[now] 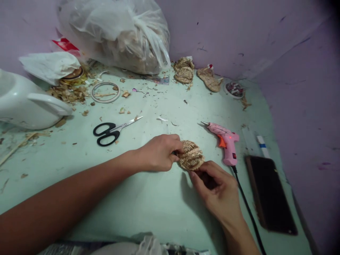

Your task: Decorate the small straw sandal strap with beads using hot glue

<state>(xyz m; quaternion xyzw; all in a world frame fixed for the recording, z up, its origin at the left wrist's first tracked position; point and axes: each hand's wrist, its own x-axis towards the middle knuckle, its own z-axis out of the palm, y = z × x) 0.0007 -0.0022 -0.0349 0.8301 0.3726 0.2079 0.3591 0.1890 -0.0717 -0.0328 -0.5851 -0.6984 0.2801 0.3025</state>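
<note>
A small woven straw slipper (pixel 191 156), with a braided band across it, is held just above the green tabletop. My left hand (pixel 166 152) pinches its left edge, with the fingers curled. At its lower right edge, my right hand (pixel 216 186) grips it between thumb and fingers. A pink hot glue gun (pixel 225 141) lies to the right, its small red light lit and its nozzle pointing up and left. Black-handled scissors (pixel 114 131) rest to the left of my left hand, their blades nearly closed.
At the back are a stuffed plastic bag (pixel 119 39), two more straw slippers (pixel 184 70) and a small round dish (pixel 234 90). A tape roll (pixel 105 92) and a white pitcher (pixel 29 102) stand left among straw scraps. A phone (pixel 271 194) and the glue gun's cord (pixel 248 209) lie right.
</note>
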